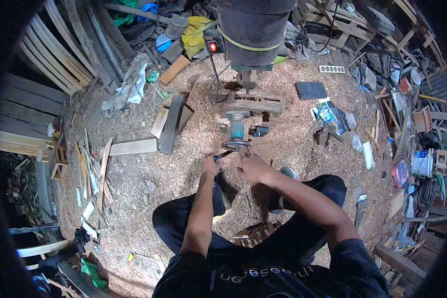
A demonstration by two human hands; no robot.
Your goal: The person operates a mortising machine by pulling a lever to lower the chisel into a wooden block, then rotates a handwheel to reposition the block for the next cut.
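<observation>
My left hand (211, 165) is closed around a dark, slim handle (224, 154) that slants up toward the handwheel; what it belongs to is too small to tell. With its fingers on the lower right rim of the dark handwheel (235, 145), my right hand (252, 166) grips the wheel. Behind the wheel is the green tailstock (237, 130) of a lathe-like machine. A thick, rough wooden block (255, 103) lies across the machine beyond it. At the far end stands a large dark cylinder (253, 35) with a yellow-green band.
A red-lit switch (213, 46) sits beside the cylinder. Wood shavings (134, 184) cover the ground. Boards (172, 124) lie left of the machine, with a dark slab (311, 90) and a power strip (331, 69) to the right. Scrap and timber line both sides.
</observation>
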